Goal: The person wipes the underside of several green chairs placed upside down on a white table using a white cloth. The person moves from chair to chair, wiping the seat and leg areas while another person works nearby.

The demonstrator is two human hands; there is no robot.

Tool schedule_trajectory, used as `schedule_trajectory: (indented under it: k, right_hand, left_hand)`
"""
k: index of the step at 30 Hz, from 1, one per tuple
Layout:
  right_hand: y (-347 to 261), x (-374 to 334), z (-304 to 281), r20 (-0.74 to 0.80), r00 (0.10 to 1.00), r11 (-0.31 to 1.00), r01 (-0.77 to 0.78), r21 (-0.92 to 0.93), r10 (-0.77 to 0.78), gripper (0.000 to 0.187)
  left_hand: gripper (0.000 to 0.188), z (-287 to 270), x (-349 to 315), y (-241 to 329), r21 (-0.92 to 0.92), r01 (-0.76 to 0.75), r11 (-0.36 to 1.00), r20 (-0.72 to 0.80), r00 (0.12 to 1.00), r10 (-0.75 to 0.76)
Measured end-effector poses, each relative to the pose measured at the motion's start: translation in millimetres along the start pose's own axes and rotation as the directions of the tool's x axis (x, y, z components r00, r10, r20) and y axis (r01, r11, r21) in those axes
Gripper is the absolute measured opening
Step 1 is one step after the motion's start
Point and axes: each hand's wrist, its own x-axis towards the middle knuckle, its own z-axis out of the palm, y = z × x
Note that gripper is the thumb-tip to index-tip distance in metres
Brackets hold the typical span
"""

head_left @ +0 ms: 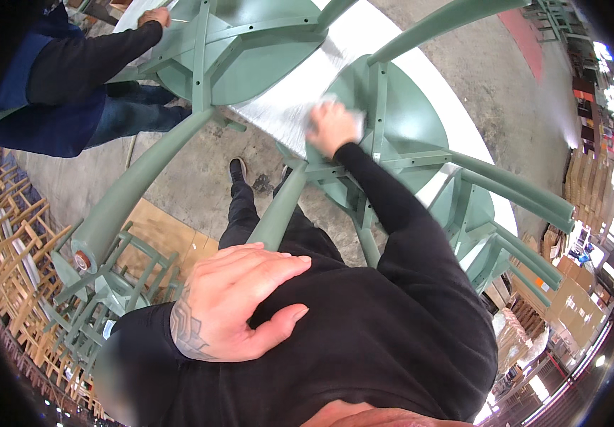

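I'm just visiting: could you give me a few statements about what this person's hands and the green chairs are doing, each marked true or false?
1. The right hand presses a pale cloth on the upside-down green chair. True.
2. The left hand grips a chair leg. False: it lies flat on the person's own black top.
3. The chairs are red. False: green.
4. Another person's hand touches the second chair. True.

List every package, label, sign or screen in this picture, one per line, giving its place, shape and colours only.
Cardboard boxes: lower right edge, brown, flat-sided, stacked.
Flat cardboard sheet: on the floor at left, tan, rectangular.
Small label: on the green chair frame near the right hand, white; too small to detail.
No screens or signs can be made out.
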Motion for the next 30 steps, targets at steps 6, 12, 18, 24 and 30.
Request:
schedule_trajectory:
  k: [6,12,18,24,30]
  right_hand:
    - [-4,-12,-1,0.137,0.984,0.991,0.123,-0.055,-0.115,0.026]
    - [85,55,-34,-0.082,0.99,0.963,-0.131,-0.236,0.114,0.019]
    - [-5,-42,-19,0.393,0.906,0.98,0.193,-0.049,-0.159,0.02]
    - [58,26,-37,0.324,0.942,0.912,0.058,-0.405,0.084,0.02]
    - [103,110,-42,0.0,0.999,0.822,0.036,-0.569,-0.044,0.015]
  left_hand:
    - [0.048,-6,-1,0,0.0,-0.001,1.0,0.04,0.999,0.001]
    - [0.049,-6,-9,-1,0.006,-0.084,0.996,-0.027,0.996,0.085]
    - [0.051,2,-4,-7,-0.036,-0.135,0.99,-0.071,0.989,0.132]
    - [0.053,-2,-6,-2,0.007,-0.081,0.997,-0.037,0.996,0.081]
    - [0.058,-7,-8,4,0.042,-0.055,0.998,0.022,0.998,0.054]
